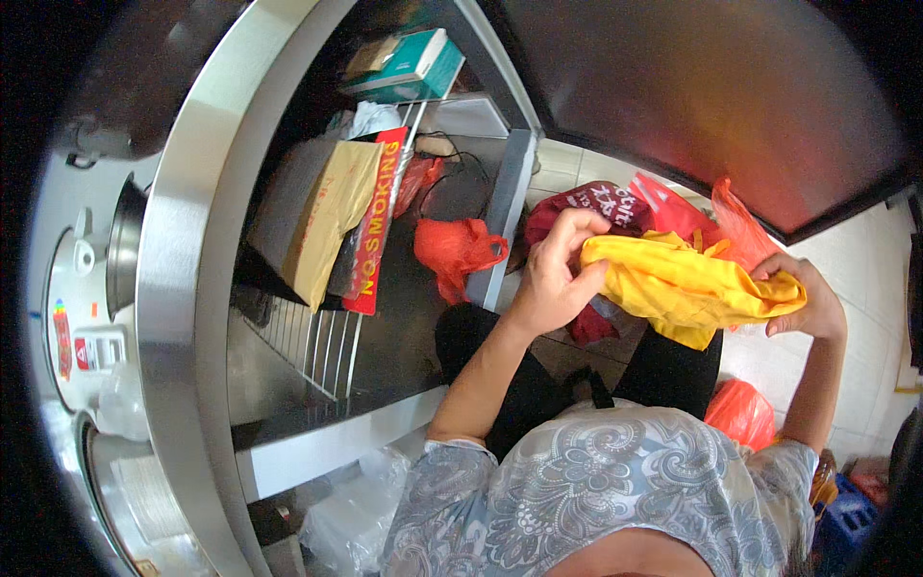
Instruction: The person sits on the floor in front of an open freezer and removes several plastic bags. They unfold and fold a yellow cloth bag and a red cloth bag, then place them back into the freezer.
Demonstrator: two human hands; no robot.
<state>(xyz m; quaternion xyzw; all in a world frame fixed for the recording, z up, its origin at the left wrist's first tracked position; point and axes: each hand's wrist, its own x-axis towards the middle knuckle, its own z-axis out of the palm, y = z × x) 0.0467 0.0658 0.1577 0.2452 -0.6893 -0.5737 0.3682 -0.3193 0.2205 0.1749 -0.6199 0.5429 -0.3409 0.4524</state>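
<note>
A crumpled yellow cloth (687, 284) is stretched between my two hands, above my knees. My left hand (558, 274) pinches its left end between thumb and fingers. At the cloth's right end, my right hand (812, 300) has its fingers closed round the fabric. Folds hide whether it is a plain piece of cloth or a bag. Just beyond it on the floor lie a dark red printed bag (577, 207) and a translucent red plastic bag (735, 221), partly covered by the cloth.
To my left is a metal-framed cabinet (336, 409) with a wire rack (308, 351), a cardboard box (322, 216), a red sign (377, 226), an orange plastic bag (454, 252) and a teal box (409, 69). A dark panel (692, 87) stands ahead. A blue crate (851, 510) sits at lower right.
</note>
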